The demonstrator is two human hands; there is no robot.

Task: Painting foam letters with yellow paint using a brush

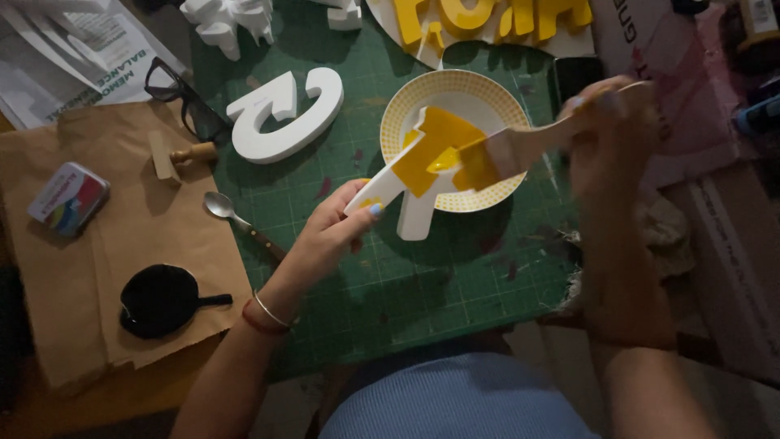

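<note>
My left hand holds a white foam letter piece by its lower left arm, above a yellow-rimmed plate that has yellow paint in it. The upper part of the piece is coated yellow. My right hand, blurred, grips the wooden handle of a flat paintbrush. The brush's yellow-loaded bristles rest against the painted face of the piece. Both hands are over a green cutting mat.
A white foam letter lies on the mat at upper left, more white pieces and yellow-painted letters at the top. Brown paper on the left carries a small tin, a black lid, a spoon, glasses.
</note>
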